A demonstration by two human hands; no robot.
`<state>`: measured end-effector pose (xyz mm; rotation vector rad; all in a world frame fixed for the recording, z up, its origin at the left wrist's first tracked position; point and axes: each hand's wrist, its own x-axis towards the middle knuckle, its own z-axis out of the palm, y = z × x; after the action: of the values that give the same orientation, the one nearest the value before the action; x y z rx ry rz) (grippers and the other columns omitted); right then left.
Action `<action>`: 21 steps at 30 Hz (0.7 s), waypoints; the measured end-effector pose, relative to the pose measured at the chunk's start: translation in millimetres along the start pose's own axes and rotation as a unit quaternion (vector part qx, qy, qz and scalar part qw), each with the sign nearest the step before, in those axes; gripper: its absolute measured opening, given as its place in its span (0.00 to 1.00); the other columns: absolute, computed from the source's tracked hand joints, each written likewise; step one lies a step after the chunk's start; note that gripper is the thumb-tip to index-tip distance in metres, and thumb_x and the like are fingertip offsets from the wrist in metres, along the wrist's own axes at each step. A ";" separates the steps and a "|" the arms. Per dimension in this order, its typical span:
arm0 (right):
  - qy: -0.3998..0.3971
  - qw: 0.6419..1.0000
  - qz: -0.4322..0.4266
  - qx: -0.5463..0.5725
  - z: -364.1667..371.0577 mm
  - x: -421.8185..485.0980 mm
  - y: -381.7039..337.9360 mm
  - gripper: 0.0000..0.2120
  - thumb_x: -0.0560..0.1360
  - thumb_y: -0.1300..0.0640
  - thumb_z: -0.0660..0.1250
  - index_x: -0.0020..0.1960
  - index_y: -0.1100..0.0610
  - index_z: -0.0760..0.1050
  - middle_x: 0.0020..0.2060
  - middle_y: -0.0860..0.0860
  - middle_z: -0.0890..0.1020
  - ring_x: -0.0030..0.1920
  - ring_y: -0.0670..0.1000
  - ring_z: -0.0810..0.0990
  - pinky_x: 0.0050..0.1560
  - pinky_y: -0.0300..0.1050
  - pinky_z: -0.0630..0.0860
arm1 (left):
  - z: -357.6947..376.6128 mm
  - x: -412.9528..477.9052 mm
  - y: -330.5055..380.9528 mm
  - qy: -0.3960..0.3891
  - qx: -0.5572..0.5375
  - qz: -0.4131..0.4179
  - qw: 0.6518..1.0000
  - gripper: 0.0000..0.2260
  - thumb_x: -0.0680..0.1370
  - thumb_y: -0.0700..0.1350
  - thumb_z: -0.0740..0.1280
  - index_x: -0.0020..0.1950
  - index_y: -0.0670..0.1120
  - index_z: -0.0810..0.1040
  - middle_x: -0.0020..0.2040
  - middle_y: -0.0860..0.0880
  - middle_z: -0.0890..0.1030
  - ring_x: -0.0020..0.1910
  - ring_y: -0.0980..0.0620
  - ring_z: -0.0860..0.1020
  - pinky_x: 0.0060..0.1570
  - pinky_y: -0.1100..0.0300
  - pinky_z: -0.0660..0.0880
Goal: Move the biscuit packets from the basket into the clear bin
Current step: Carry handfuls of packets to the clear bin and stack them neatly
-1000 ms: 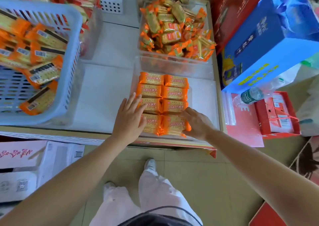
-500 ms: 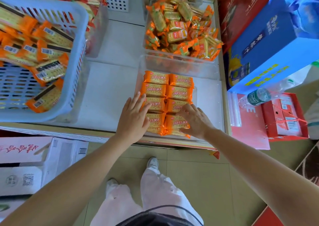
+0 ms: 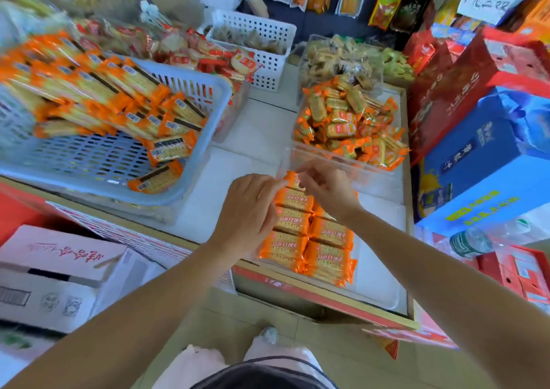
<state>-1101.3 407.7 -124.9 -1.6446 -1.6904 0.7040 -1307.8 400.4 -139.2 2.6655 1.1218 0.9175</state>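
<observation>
left hand (image 3: 250,210): fingers bent, tips on the far packet (image 3: 292,178) in the bin. Can't tell if I'm actually gripping it
right hand (image 3: 327,191): fingers curled over that same packet's edge, pinching it
clear bin (image 3: 379,240): on the white surface (image 3: 262,127), biscuit packets (image 3: 330,234) in two neat rows inside
basket (image 3: 195,162): blue, off to my left, with loads more of them piled in it

A single head-worn wide-angle view looks steeply down and forward from close above the tabletop's (image 3: 262,127) near edge, reaching its far edge and the floor (image 3: 336,338).
</observation>
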 end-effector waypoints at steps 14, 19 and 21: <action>-0.106 0.977 -0.177 0.054 130.3 95.8 -180.6 0.07 0.78 0.61 0.65 0.53 0.58 0.79 0.34 0.51 0.78 0.35 0.53 0.78 0.40 0.48 0.75 | -170.5 -50.1 -165.3 0.035 0.179 -0.232 0.955 0.18 0.77 0.49 0.55 0.64 0.44 0.73 0.64 0.41 0.73 0.65 0.39 0.69 0.63 0.41 0.66; -0.119 0.977 -0.176 -0.001 192.8 125.9 -230.7 0.05 0.79 0.58 0.65 0.54 0.54 0.78 0.41 0.50 0.79 0.39 0.49 0.78 0.39 0.41 0.74 | -217.5 -77.1 -263.1 -0.019 0.177 -0.310 0.934 0.26 0.75 0.54 0.51 0.66 0.42 0.73 0.69 0.37 0.71 0.69 0.35 0.67 0.67 0.37 0.62; -0.127 0.978 -0.166 -0.014 216.6 141.8 -246.9 0.06 0.79 0.56 0.64 0.55 0.55 0.77 0.41 0.46 0.78 0.40 0.48 0.78 0.38 0.39 0.74 | -231.2 -84.3 -298.2 -0.042 0.176 -0.318 0.931 0.28 0.75 0.55 0.50 0.66 0.41 0.74 0.69 0.36 0.71 0.70 0.34 0.66 0.67 0.37 0.61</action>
<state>-1423.1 549.2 -58.7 -1.2839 -2.1027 0.7480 -1668.9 528.5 -87.5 2.2561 2.1048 0.5068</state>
